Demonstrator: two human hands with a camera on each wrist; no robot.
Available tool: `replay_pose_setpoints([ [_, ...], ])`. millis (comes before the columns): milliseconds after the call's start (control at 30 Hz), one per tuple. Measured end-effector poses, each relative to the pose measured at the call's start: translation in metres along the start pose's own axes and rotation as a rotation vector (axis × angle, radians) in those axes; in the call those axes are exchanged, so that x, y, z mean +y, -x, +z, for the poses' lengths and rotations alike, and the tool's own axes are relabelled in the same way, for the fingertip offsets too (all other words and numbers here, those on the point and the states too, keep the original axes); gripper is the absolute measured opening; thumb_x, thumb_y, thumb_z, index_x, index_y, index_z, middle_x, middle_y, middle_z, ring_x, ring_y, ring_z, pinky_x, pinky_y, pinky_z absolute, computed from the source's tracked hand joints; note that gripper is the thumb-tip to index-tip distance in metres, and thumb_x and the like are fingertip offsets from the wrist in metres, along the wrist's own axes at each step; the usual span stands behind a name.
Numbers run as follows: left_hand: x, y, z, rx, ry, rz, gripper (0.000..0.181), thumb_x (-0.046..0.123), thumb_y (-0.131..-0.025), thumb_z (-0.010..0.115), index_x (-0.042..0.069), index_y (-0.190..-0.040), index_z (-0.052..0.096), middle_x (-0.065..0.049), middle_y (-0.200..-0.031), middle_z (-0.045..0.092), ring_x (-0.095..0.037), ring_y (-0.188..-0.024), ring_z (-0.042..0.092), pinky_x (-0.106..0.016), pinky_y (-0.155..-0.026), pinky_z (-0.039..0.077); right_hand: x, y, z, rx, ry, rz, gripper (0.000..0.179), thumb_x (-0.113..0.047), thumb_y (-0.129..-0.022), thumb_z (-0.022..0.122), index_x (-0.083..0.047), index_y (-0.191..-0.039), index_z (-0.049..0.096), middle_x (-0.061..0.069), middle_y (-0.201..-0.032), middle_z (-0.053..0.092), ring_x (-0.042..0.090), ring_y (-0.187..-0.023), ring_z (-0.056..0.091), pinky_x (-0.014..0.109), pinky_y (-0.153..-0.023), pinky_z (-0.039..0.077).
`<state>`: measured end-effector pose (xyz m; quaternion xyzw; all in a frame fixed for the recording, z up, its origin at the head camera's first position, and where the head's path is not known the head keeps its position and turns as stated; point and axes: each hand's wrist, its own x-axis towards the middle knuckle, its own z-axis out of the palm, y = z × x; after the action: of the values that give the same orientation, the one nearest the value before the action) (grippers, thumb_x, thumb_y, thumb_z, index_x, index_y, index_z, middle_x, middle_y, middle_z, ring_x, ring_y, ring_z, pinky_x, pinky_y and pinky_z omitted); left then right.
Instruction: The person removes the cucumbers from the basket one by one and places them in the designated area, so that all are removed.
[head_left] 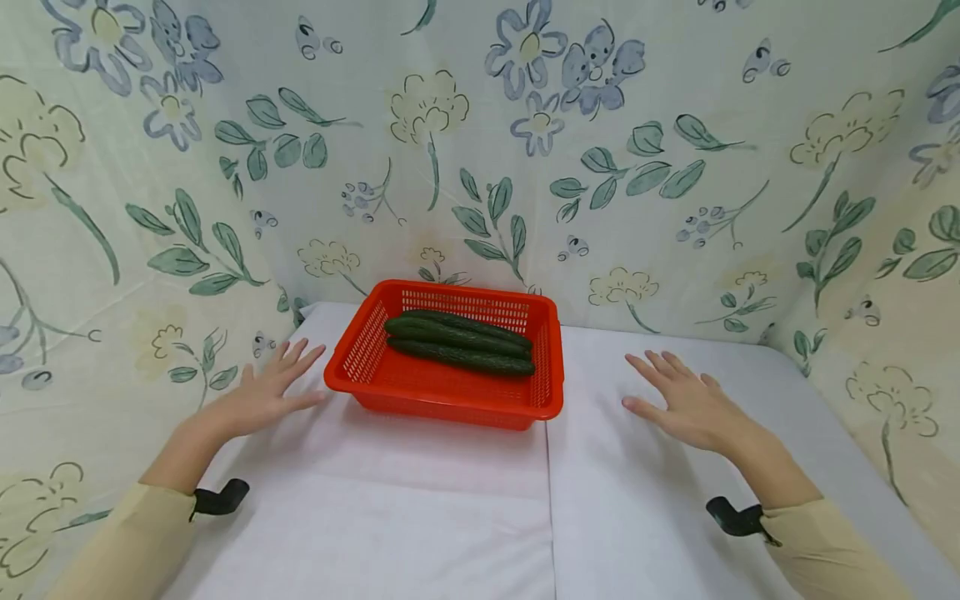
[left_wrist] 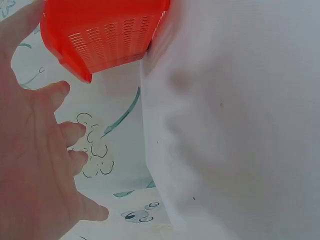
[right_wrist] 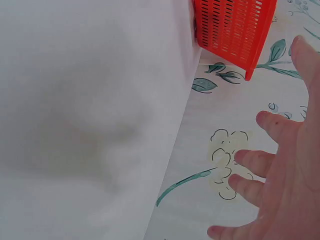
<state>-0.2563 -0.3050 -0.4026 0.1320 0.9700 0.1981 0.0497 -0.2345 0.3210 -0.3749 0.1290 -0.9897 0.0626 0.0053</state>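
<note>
A red plastic basket (head_left: 442, 404) with slotted walls stands toward the back of the white-covered table. Inside it lie three dark green cucumbers (head_left: 461, 357), side by side and slightly slanted. My left hand (head_left: 262, 396) hovers just left of the basket with fingers spread, its thumb near the rim. To the right of the basket, farther off, my right hand (head_left: 686, 404) is held over the table with its fingers spread too. Neither hand holds anything. Both wrist views show the basket's side wall (left_wrist: 112, 40) beyond the spread fingers.
White cloth (head_left: 375, 533) covers the table, with a seam running from the basket toward the front. A floral curtain (head_left: 420, 208) hangs behind the table and along both sides. Black straps with mounts (head_left: 221, 497) are on both wrists, over cream sleeves.
</note>
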Motion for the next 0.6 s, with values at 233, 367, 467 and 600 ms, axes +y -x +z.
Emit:
replay_pose_setpoints([
  [233,0.006,-0.008,-0.02,0.095,0.063,0.041,0.073,0.057,-0.097,0.056,0.014,-0.154,0.041,-0.019,-0.153,0.046,-0.044,-0.14,0.04,-0.072,-0.103,0.039,-0.005,-0.007,-0.018,0.095,-0.059,-0.054,0.072,-0.068,-0.098,0.044,-0.017,-0.146,0.053,0.018,-0.138,0.061,0.04,-0.122,0.06,0.063,-0.095,0.049],
  [367,0.017,-0.016,-0.024,0.183,0.174,0.072,0.057,0.047,-0.102,0.054,0.011,-0.146,0.05,-0.017,-0.139,0.06,-0.036,-0.125,0.056,-0.059,-0.098,0.051,-0.012,-0.013,-0.027,0.119,-0.067,-0.079,0.067,-0.067,-0.096,0.049,-0.015,-0.135,0.064,0.009,-0.113,0.073,0.025,-0.097,0.067,0.048,-0.077,0.057],
  [467,0.027,-0.021,-0.022,0.222,0.237,0.088,0.05,0.039,-0.103,0.055,0.011,-0.144,0.052,-0.017,-0.134,0.063,-0.034,-0.12,0.06,-0.055,-0.096,0.054,-0.018,-0.019,-0.03,0.124,-0.066,-0.098,0.063,-0.066,-0.096,0.05,-0.016,-0.13,0.068,0.002,-0.102,0.074,0.018,-0.089,0.065,0.039,-0.071,0.056],
  [600,0.036,-0.029,-0.014,0.249,0.281,0.104,0.049,0.033,-0.102,0.058,0.011,-0.145,0.05,-0.017,-0.133,0.062,-0.034,-0.119,0.06,-0.055,-0.095,0.054,-0.026,-0.027,-0.036,0.134,-0.083,-0.118,0.062,-0.065,-0.097,0.049,-0.015,-0.127,0.069,0.001,-0.099,0.073,0.018,-0.088,0.063,0.035,-0.069,0.055],
])
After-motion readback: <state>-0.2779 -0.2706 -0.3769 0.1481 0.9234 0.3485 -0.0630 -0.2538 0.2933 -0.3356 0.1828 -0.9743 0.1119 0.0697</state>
